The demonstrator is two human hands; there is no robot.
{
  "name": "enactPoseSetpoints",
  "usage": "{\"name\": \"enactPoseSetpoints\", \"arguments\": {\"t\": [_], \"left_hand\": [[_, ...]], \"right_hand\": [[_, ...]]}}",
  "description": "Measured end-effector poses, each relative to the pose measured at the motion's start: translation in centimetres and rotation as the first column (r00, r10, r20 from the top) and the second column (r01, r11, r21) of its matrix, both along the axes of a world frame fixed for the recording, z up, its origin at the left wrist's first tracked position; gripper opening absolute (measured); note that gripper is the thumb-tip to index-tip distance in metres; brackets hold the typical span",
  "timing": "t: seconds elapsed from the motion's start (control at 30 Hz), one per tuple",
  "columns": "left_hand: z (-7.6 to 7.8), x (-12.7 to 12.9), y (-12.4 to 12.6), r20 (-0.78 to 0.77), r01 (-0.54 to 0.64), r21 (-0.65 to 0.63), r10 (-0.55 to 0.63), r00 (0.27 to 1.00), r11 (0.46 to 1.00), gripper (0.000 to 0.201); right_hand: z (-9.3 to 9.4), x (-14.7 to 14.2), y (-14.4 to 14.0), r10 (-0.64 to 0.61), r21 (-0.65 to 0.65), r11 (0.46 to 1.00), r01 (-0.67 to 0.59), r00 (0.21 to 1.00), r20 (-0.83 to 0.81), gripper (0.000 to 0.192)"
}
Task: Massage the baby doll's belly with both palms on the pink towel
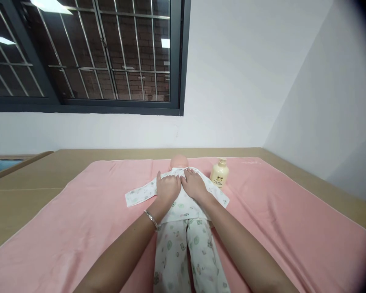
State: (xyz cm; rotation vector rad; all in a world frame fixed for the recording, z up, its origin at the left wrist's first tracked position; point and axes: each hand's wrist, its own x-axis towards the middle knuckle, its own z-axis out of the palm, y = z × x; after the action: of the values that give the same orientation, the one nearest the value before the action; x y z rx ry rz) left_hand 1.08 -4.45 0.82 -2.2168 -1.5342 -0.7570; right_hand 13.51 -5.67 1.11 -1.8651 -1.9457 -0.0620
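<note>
A doll (179,160) lies on its back on the pink sheet, its bald head pointing away from me. It wears a white printed shirt (183,209) and matching pants (171,252). One sleeve spreads out to the left, the other to the lower right. My left hand (168,189) is closed on the shirt front at the chest, with one finger sticking out; the cloth under the fingers is hidden. Beside it, my right hand (194,185) rests on the shirt with its fingers stretched out, thumb near the left hand. A bracelet (151,219) circles my left wrist.
Right of the doll stands a cream-yellow bottle (219,174), close to the sleeve. The pink sheet (103,215) has some wrinkles and covers a wooden surface (27,203). Behind are a white wall (232,81) and a dark-framed, barred window (116,53).
</note>
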Motion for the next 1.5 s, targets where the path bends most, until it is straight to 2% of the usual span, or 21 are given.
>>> {"name": "enactPoseSetpoints", "arguments": {"t": [0.17,0.3,0.43,0.53,0.67,0.8,0.9,0.97,1.07,1.13,1.27,1.37,1.5], "left_hand": [[-0.2,0.2,-0.1,0.068,-0.03,-0.045,0.033,0.997,0.999,0.046],[-0.3,0.1,0.3,0.135,0.005,-0.128,0.012,0.991,0.992,0.041],[-0.4,-0.1,0.9,0.265,0.011,-0.24,0.055,0.963,0.971,0.036],[-0.8,-0.4,1.6,0.3,0.084,-0.255,-0.004,0.954,0.963,0.04],[-1.2,-0.8,2.6,0.252,0.181,-0.294,-0.107,0.962,0.939,0.046],[-1.0,-0.9,2.6,0.225,0.194,-0.237,-0.14,0.964,0.952,0.043],[-0.5,-0.7,1.6,0.179,0.117,-0.16,-0.088,0.98,0.98,0.037],[-0.2,-0.5,0.9,0.123,0.06,-0.131,-0.044,0.991,0.99,0.039],[0.1,-0.2,0.2,0.054,0.03,-0.119,-0.023,0.998,0.992,0.043],[0.1,0.0,-0.1,0.056,0.014,-0.125,-0.007,0.998,0.992,0.043],[0.2,0.0,-0.1,0.113,0.004,-0.142,0.012,0.994,0.99,0.041],[0.1,-0.2,0.2,0.164,0.008,-0.158,0.018,0.986,0.987,0.036],[-0.6,-0.5,1.1,0.211,0.035,-0.184,0.004,0.977,0.982,0.033]], "right_hand": [[-0.5,1.2,0.9,0.067,-0.03,0.997,-0.07,0.993,-0.096,0.052],[-0.3,0.0,0.0,0.007,0.023,1.0,-0.006,0.999,-0.042,0.046],[0.2,-1.7,-1.1,-0.066,0.04,0.997,0.065,0.998,0.015,0.039],[0.5,-2.4,-1.8,-0.085,0.053,0.995,0.082,0.995,0.06,0.035],[0.6,-2.7,-2.2,-0.089,0.051,0.995,0.085,0.991,0.097,0.032],[0.0,-2.5,-1.8,-0.077,0.059,0.996,0.072,0.994,0.08,0.034],[-0.4,-1.6,-1.0,-0.03,0.036,0.999,0.028,0.999,0.04,0.043],[-0.5,-0.7,-0.3,0.013,-0.009,1.0,-0.013,1.0,-0.003,0.048],[-0.3,0.6,0.2,0.075,-0.071,0.994,-0.079,0.996,-0.049,0.052],[0.0,0.7,0.2,0.089,-0.054,0.994,-0.091,0.995,-0.035,0.05],[0.9,-0.8,-1.1,-0.016,0.017,1.0,0.016,0.999,0.039,0.041],[1.8,-1.9,-2.3,-0.098,-0.015,0.995,0.1,0.992,0.073,0.04],[2.6,-2.0,-2.9,-0.098,-0.079,0.991,0.105,0.991,0.086,0.04]]}}
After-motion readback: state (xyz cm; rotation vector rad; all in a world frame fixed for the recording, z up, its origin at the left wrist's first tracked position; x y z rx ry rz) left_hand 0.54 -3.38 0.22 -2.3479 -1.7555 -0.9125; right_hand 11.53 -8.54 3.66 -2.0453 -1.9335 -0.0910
